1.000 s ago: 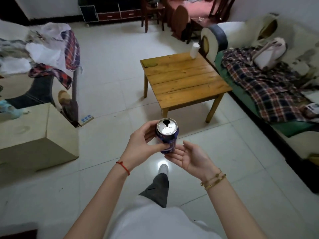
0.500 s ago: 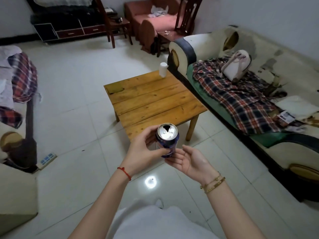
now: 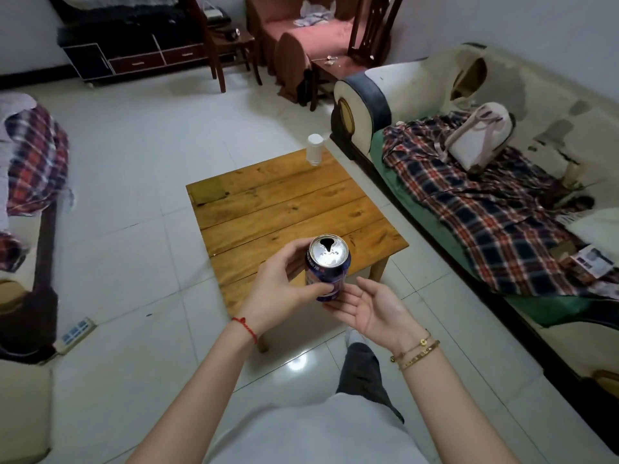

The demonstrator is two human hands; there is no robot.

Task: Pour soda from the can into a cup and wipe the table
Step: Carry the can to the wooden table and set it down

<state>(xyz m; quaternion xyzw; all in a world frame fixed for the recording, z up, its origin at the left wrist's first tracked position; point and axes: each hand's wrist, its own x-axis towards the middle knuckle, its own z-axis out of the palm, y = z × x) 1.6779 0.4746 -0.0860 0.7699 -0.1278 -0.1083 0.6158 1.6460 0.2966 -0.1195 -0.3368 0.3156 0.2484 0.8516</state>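
Gripping the can [image 3: 327, 266], left hand [image 3: 281, 289]; right hand [image 3: 371, 309] palm-up beneath.

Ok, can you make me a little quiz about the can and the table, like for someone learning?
1. True or false: the soda can is already open on top.
2. Which hand grips the can?
A. the left hand
B. the right hand
C. neither hand
3. Fill the gap: the white cup stands at the ____ edge of the wooden table, away from the person.

Key:
1. True: a dark opening shows in the lid.
2. A: the left hand's fingers and thumb wrap the can, while the right hand lies open, palm up, beside its base.
3. Far.
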